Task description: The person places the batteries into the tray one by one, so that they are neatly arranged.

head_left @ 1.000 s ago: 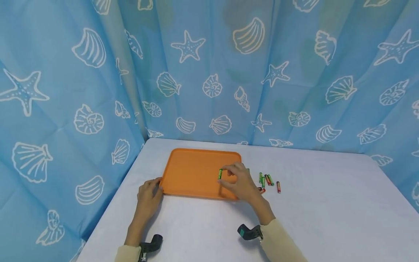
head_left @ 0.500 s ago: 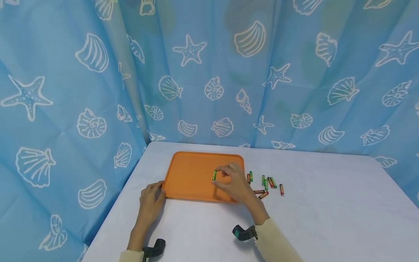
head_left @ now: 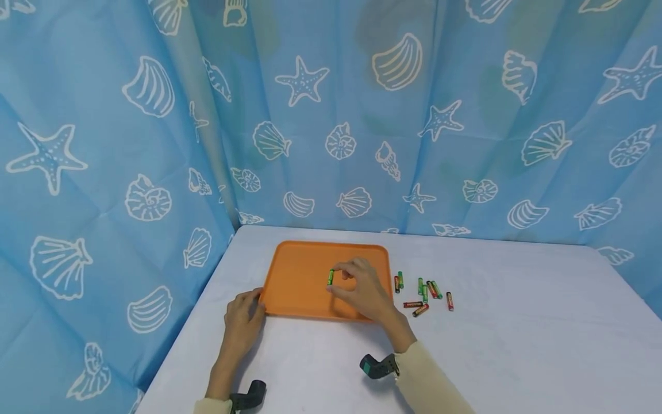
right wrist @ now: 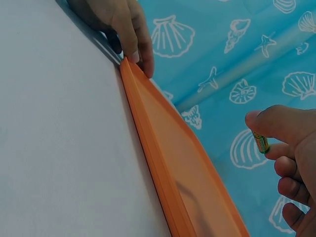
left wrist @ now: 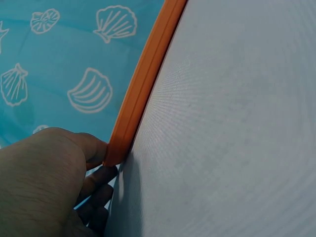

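Note:
My right hand (head_left: 364, 293) pinches a small green battery (head_left: 331, 277) between thumb and forefinger, above the orange tray (head_left: 295, 273). In the right wrist view the battery (right wrist: 260, 141) shows green and yellow, with the other fingers loosely curled below it. At the tray's near left corner, my left hand (head_left: 241, 322) holds the rim between thumb and fingers. The left wrist view shows that hand (left wrist: 54, 173) up close at the corner of the tray (left wrist: 138, 89), which lies flat on the table. Part of the tray's right side is hidden behind my right hand.
Several green batteries (head_left: 420, 286) and red-and-black batteries (head_left: 450, 301) lie scattered to the right of the tray on the white tablecloth (head_left: 517, 322). A blue curtain (head_left: 331, 115) with shell prints hangs behind the table and along its left side.
My right hand has moved left over the tray with the green battery, uncovering more of the batteries at the right. My left hand stays at the tray's corner. The head view has shifted slightly.

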Demonstrator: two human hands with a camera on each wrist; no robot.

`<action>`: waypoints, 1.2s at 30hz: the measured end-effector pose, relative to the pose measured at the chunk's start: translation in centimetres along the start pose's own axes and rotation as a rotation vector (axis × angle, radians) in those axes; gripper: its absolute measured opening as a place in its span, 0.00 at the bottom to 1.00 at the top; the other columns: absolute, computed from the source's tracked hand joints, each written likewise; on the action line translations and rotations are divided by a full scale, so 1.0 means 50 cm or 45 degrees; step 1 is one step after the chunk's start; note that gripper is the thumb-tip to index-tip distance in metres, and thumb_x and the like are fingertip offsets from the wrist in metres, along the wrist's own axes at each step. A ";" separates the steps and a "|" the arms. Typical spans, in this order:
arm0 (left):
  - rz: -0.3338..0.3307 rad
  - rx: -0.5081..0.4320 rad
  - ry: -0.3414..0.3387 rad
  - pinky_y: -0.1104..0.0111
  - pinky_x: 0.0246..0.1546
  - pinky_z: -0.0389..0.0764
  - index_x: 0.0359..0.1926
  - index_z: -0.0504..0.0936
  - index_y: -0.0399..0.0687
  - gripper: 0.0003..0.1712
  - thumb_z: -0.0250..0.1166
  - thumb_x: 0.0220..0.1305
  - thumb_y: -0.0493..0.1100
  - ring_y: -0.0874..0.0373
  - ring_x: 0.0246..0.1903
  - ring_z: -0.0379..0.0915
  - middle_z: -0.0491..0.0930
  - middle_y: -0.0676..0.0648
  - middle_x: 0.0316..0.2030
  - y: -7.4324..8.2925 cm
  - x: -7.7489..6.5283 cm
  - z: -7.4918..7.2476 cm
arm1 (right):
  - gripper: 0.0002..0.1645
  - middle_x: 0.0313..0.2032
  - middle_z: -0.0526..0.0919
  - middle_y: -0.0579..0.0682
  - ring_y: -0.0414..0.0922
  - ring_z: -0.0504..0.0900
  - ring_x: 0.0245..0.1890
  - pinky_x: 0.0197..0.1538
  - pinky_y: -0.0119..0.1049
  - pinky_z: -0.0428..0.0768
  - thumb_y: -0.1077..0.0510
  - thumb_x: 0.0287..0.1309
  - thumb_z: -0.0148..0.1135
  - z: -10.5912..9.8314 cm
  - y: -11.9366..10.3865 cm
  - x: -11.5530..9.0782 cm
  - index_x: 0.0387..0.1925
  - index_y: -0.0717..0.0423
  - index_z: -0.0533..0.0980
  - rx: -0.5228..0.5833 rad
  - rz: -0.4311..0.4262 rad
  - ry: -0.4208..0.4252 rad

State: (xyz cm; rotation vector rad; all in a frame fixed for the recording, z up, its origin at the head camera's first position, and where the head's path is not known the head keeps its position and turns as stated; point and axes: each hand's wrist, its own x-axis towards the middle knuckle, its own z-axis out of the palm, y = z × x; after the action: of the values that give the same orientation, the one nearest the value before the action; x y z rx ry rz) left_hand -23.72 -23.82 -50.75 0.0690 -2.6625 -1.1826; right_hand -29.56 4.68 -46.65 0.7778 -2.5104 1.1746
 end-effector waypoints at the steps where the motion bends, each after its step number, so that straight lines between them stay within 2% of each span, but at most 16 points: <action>1: 0.006 -0.002 0.004 0.43 0.64 0.53 0.67 0.72 0.38 0.24 0.56 0.74 0.40 0.38 0.66 0.56 0.69 0.35 0.62 0.000 0.000 0.000 | 0.24 0.35 0.73 0.52 0.56 0.72 0.41 0.45 0.45 0.67 0.50 0.56 0.75 0.003 -0.001 0.002 0.50 0.56 0.81 0.004 -0.001 -0.005; 5: 0.038 -0.008 0.011 0.42 0.64 0.52 0.67 0.72 0.37 0.24 0.57 0.73 0.39 0.37 0.66 0.56 0.70 0.34 0.61 0.000 -0.002 -0.001 | 0.23 0.37 0.74 0.57 0.55 0.71 0.42 0.45 0.45 0.66 0.50 0.56 0.74 0.015 -0.007 0.008 0.51 0.56 0.81 0.021 0.018 -0.026; 8: 0.046 -0.010 0.011 0.42 0.65 0.52 0.67 0.72 0.38 0.24 0.57 0.73 0.38 0.37 0.66 0.57 0.70 0.35 0.61 0.001 -0.001 -0.002 | 0.24 0.37 0.74 0.57 0.53 0.70 0.42 0.45 0.45 0.65 0.51 0.56 0.74 0.025 -0.008 0.014 0.52 0.55 0.81 0.032 0.030 -0.038; 16: 0.036 -0.011 0.018 0.42 0.64 0.53 0.66 0.73 0.39 0.23 0.57 0.73 0.40 0.37 0.65 0.57 0.71 0.36 0.60 -0.001 -0.002 -0.001 | 0.21 0.33 0.70 0.44 0.44 0.68 0.40 0.44 0.44 0.64 0.51 0.54 0.76 0.057 -0.012 0.025 0.49 0.53 0.82 0.013 -0.004 -0.032; 24: 0.054 0.003 0.039 0.42 0.62 0.56 0.66 0.73 0.37 0.23 0.58 0.73 0.39 0.37 0.64 0.59 0.71 0.35 0.60 0.005 -0.001 0.003 | 0.20 0.33 0.69 0.44 0.44 0.67 0.40 0.47 0.47 0.61 0.49 0.55 0.75 0.073 -0.015 0.036 0.48 0.50 0.81 0.005 0.003 -0.069; 28: 0.056 0.006 0.026 0.43 0.63 0.56 0.67 0.73 0.39 0.24 0.57 0.73 0.40 0.38 0.65 0.59 0.71 0.36 0.61 0.007 0.006 0.007 | 0.20 0.33 0.70 0.46 0.44 0.67 0.40 0.47 0.48 0.60 0.50 0.55 0.75 0.078 -0.017 0.043 0.48 0.50 0.81 0.015 0.005 -0.050; 36: 0.019 0.026 0.011 0.41 0.63 0.55 0.66 0.73 0.37 0.24 0.58 0.73 0.39 0.36 0.65 0.58 0.70 0.34 0.61 0.006 -0.002 0.005 | 0.21 0.33 0.70 0.46 0.43 0.65 0.40 0.45 0.45 0.59 0.47 0.57 0.73 0.102 -0.027 0.049 0.49 0.51 0.80 -0.007 -0.019 -0.112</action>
State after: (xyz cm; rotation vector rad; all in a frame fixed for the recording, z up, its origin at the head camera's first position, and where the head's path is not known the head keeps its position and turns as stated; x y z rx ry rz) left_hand -23.65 -23.42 -50.72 0.0573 -2.6631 -1.1476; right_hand -30.85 -0.85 -47.95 0.8631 -2.5726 1.1521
